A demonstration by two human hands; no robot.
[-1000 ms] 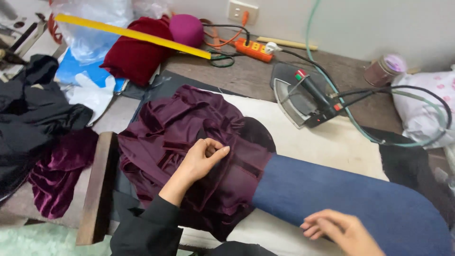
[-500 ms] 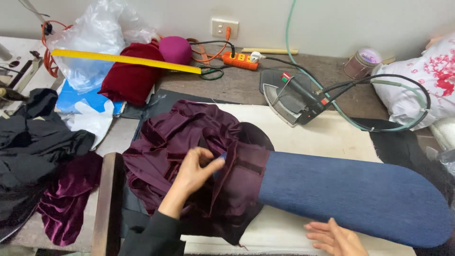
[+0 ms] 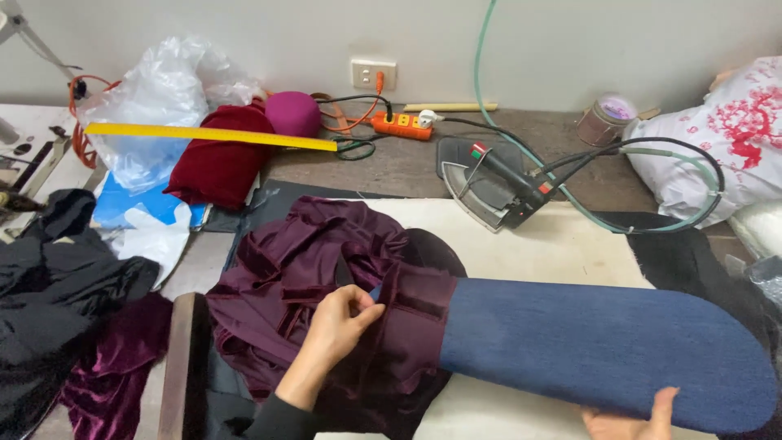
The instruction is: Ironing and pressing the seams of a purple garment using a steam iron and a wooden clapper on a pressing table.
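**At the sleeve board: purple velvet pinched, board end steadied**

Nearest us, our right hand (image 3: 631, 417) lies flat against the near edge of the blue padded sleeve board (image 3: 607, 352), fingers spread, gripping nothing. Our left hand (image 3: 340, 322) pinches a fold of the dark purple velvet garment (image 3: 318, 281), bunched over the board's left end. Beyond, a steam iron (image 3: 489, 183) rests on the cream pad. Farther back lie a yellow ruler (image 3: 210, 136) and an orange power strip (image 3: 399, 125).
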